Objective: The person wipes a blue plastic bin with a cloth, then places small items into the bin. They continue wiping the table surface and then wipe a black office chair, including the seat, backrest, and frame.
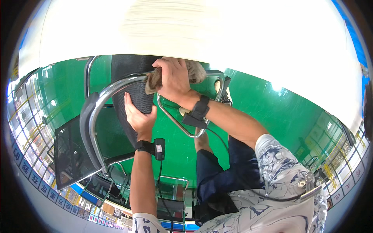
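Observation:
My right hand (174, 77) presses a brown-grey cloth (154, 81) around the chrome tube of a metal-framed chair (112, 87), just under the white table's edge. Part of the cloth bunches out beyond my fingers. My left hand (140, 116) rests against the chair's black ribbed part (140, 96), with its thumb apart from the fingers. A black padded armrest (87, 128) curves along the tube at the left. The table hides the far part of the chair. Both wrists wear black straps with small cabled devices.
A large white table (174, 29) spans the top of the view. Below it lies a glossy green floor (256, 110). A dark mesh panel (68, 154) in a metal frame is at the left. More black chairs (172, 206) stand at the bottom. My shoe (224, 91) is near the chair's frame.

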A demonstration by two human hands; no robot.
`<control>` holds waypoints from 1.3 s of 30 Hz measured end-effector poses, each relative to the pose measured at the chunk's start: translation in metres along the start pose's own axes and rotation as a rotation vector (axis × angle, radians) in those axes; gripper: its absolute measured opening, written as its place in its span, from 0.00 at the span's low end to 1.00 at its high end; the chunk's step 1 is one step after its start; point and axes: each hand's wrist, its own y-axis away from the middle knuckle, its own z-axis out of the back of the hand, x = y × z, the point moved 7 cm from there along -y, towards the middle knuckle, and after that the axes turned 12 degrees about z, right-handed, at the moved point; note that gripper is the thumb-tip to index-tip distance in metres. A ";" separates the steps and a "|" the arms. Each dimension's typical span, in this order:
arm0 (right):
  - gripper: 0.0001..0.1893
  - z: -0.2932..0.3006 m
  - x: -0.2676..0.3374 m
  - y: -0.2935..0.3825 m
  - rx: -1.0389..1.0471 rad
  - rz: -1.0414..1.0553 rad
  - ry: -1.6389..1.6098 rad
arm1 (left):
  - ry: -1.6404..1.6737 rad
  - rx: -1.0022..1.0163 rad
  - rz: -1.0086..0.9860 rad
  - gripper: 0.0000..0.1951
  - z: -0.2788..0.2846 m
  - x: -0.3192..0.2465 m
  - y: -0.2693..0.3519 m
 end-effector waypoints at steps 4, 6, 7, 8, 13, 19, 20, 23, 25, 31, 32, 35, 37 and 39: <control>0.31 0.002 -0.067 0.047 0.259 -0.036 0.383 | 0.098 0.019 0.065 0.46 0.009 0.014 -0.017; 0.29 0.018 -0.120 0.103 0.480 -0.117 0.337 | 0.112 0.028 0.134 0.44 0.017 0.031 -0.029; 0.30 0.024 -0.146 0.137 0.521 -0.366 0.309 | 0.097 0.054 0.164 0.44 0.017 0.039 -0.034; 0.30 0.031 -0.161 0.163 0.566 -0.527 0.336 | 0.084 0.076 0.137 0.44 0.016 0.040 -0.033; 0.23 0.041 -0.158 0.167 0.743 -0.375 0.282 | 0.067 0.084 0.147 0.45 0.011 0.047 -0.032; 0.20 0.120 -0.151 0.124 0.866 -0.455 0.411 | 0.080 0.093 0.155 0.46 0.016 0.045 -0.042; 0.19 0.135 -0.132 0.110 0.660 -0.347 0.509 | 0.087 0.092 0.150 0.46 0.017 0.046 -0.041; 0.17 0.165 -0.075 0.076 0.260 -0.219 0.630 | 0.103 0.096 0.139 0.47 0.016 0.047 -0.042; 0.21 0.155 -0.051 0.073 0.239 -0.409 0.527 | 0.097 0.094 0.118 0.48 0.014 0.045 -0.039; 0.38 0.069 0.001 0.063 0.323 -0.124 0.139 | 0.068 0.079 0.096 0.48 0.015 0.036 -0.035; 0.37 0.067 -0.005 0.058 0.255 -0.074 0.260 | 0.066 0.118 0.135 0.49 0.014 0.038 -0.034; 0.35 0.057 -0.042 0.039 0.150 -0.264 0.305 | 0.065 0.150 0.172 0.51 0.012 0.038 -0.033; 0.31 0.025 -0.060 0.033 0.419 -0.564 0.087 | 0.070 0.124 0.138 0.51 0.014 0.035 -0.033; 0.27 0.009 -0.035 0.008 0.529 -0.432 0.100 | 0.060 0.142 0.175 0.51 0.012 0.037 -0.032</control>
